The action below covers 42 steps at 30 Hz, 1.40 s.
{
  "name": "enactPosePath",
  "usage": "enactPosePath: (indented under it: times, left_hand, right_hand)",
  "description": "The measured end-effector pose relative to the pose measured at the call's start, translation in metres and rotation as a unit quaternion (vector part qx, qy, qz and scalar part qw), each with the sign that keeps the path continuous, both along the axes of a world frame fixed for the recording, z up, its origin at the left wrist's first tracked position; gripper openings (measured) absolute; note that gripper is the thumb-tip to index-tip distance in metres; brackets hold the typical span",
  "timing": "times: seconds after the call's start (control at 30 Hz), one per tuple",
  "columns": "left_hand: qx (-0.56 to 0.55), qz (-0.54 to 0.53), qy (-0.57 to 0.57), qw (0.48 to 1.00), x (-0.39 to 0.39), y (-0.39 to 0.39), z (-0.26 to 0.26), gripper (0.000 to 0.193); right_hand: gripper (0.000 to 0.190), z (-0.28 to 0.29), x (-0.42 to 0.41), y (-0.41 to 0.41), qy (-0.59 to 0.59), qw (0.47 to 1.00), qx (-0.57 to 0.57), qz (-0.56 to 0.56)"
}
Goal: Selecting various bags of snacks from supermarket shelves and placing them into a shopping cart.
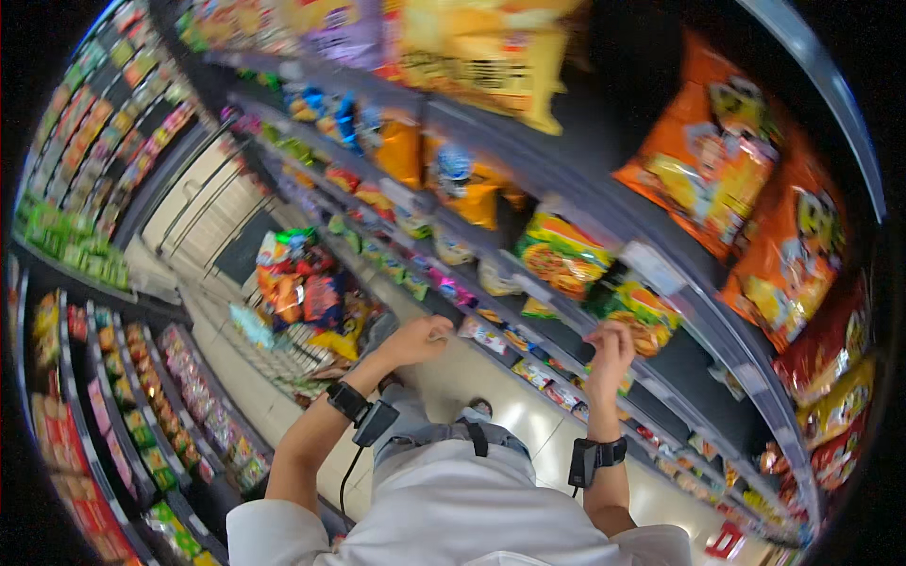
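My left hand (419, 339) hangs over the floor with bent fingers and nothing in it, to the right of a wire shopping cart (283, 354) heaped with bright snack bags (297, 286). My right hand (610, 347) is raised at the shelf, its fingers curled beside a green and yellow snack bag (644, 315). Whether it touches that bag is unclear. A similar green and yellow bag (564, 255) stands just to the left on the same shelf. Large orange snack bags (708, 156) stand on the shelf above. Each of my wrists wears a black strapped device with a cable.
The snack shelf's edge (524, 159) slants across the right side. More shelves of packets (148, 417) line the left. Beyond the cart are metal rails (205, 198). Pale floor tiles (545, 431) lie between the shelves. A yellow bag (481, 56) stands on the upper shelf.
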<state>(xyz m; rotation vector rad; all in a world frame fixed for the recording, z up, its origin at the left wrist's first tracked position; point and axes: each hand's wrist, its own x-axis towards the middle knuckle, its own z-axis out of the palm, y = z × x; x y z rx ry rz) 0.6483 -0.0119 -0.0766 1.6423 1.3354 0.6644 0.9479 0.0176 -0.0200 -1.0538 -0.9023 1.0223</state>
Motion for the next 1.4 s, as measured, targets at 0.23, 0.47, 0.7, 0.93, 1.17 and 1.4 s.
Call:
enactPosePath:
  times: [0.23,0.47,0.7,0.93,1.17,1.4]
  left_hand:
    - [-0.130,0.129,0.033,0.983,-0.150,-0.082,-0.044,0.037]
    - [-0.193,0.368,-0.066,0.907,-0.230,-0.124,-0.072,0.036]
    - [-0.058,0.527,0.010,0.848,-0.280,-0.114,-0.112,0.047]
    - [-0.037,0.549,0.210,0.808,-0.327,-0.085,-0.175,0.062]
    - [-0.332,0.440,0.013,0.834,-0.301,-0.091,-0.147,0.074]
    - [-0.318,0.507,0.022,0.801,-0.277,-0.117,-0.146,0.063]
  right_hand:
    - [0.012,-0.021,-0.187,0.019,-0.034,0.916,-0.156,0.369]
    - [0.029,-0.081,-0.332,0.019,-0.160,0.777,-0.223,0.566]
    - [0.065,-0.156,-0.403,0.020,-0.144,0.708,-0.400,0.564]
    - [0.063,-0.221,-0.432,0.033,-0.099,0.659,-0.467,0.581]
    - [0.045,-0.209,-0.419,0.080,-0.247,0.565,-0.386,0.686]
    - [0.037,-0.202,-0.484,0.120,-0.393,0.598,-0.145,0.683]
